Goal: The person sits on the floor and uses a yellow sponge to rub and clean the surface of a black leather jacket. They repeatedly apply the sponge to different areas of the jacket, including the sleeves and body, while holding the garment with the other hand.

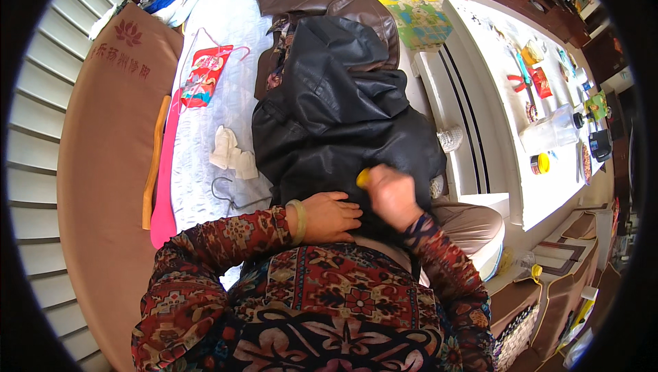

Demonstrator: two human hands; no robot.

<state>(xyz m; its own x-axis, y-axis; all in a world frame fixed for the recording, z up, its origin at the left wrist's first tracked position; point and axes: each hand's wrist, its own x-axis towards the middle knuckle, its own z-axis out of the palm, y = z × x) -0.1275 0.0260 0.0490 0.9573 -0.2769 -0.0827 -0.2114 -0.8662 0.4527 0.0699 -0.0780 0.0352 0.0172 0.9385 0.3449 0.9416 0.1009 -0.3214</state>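
Observation:
A black leather-like garment [329,135] lies creased before me. My left hand [329,217] rests flat on its near part, palm down, with the fingers somewhat spread and a pale bangle [298,222] at the wrist. To its right, my right hand [393,194] is closed in a blurred fist over the same garment. A small yellow piece [363,179] sticks out from that fist; most of it is hidden, so its kind is unclear. Beyond the black garment lies a brown leather-like garment [370,17] with a patterned lining.
On the white sheet [239,2] at left lie a red packet [208,71], crumpled tissues [231,153] and a wire hanger [234,194]. A pink long-handled paddle [164,207] and a wooden stick [157,166] lie beside them. A white table [493,89] at right holds a clear bottle [552,128] and pliers [519,81].

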